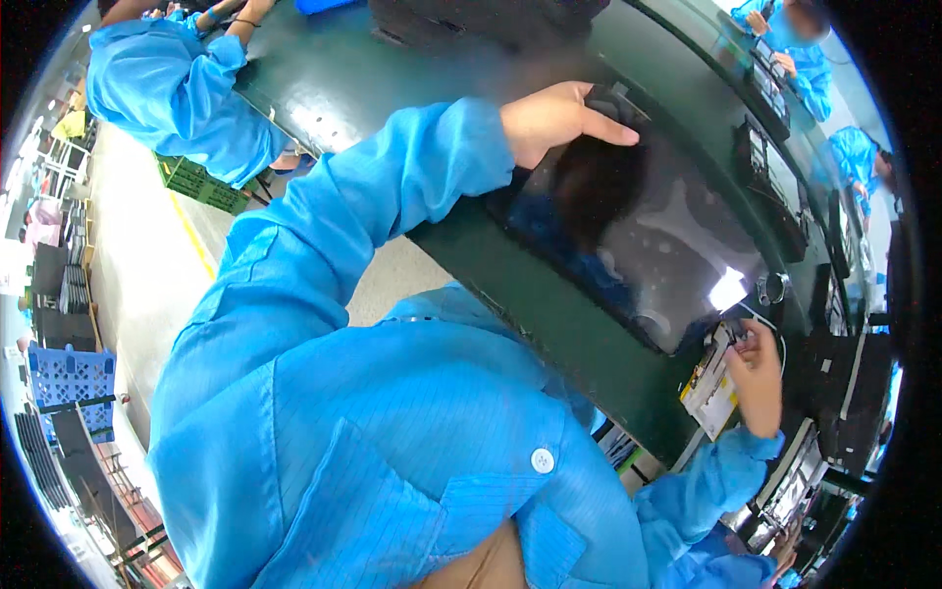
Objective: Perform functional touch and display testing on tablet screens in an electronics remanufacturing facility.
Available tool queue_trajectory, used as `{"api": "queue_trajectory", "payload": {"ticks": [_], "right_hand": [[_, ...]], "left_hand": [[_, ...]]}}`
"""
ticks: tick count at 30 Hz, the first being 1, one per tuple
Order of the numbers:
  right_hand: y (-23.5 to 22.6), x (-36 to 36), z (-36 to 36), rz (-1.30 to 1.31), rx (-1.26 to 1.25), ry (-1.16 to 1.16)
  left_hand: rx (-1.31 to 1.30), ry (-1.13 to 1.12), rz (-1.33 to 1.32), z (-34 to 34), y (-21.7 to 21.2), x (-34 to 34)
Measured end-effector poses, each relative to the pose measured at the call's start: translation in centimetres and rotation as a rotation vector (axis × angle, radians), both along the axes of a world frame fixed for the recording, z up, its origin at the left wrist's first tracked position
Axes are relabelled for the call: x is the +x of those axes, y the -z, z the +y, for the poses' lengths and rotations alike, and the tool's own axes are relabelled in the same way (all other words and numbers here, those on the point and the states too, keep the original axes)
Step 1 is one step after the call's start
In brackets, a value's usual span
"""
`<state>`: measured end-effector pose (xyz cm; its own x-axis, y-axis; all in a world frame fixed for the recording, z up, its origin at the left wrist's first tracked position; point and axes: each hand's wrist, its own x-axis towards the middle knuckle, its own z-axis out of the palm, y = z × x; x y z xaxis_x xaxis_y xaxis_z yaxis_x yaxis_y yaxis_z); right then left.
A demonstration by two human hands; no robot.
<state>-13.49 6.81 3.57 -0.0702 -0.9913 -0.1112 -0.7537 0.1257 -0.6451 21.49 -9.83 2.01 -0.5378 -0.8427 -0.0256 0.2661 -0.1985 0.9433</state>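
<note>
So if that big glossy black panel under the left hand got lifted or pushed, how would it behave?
The black panel looks flat and rigid, so probably stiff. Its mirror-like surface suggests slippery and scratch-prone. The left hand rests on its edge, perhaps steadying it.

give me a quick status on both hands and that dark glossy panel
Left hand flat on the dark panel's far corner. Right hand at its near corner, fingers by a small yellow-and-white labelled part. Panel lies flat on the green table. Nothing in the way.
</note>
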Motion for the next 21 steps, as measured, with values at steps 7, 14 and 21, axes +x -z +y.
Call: {"api": "queue_trajectory", "payload": {"ticks": [7,14,21], "right_hand": [[0.5,-3.9,-6.8,0.37,-0.292,-0.164],[4.5,-4.9,-10.8,0.752,-0.325,-0.345],[2.4,-5.4,-9.1,0.514,-0.565,-0.215]], "left_hand": [[-1.747,0.286,0.186,6.1,-5.9,1.9],[-1.885,0.335,0.047,3.9,-3.5,2.5],[-2.03,0.118,-0.502,2.3,-1.5,5.0]]}}
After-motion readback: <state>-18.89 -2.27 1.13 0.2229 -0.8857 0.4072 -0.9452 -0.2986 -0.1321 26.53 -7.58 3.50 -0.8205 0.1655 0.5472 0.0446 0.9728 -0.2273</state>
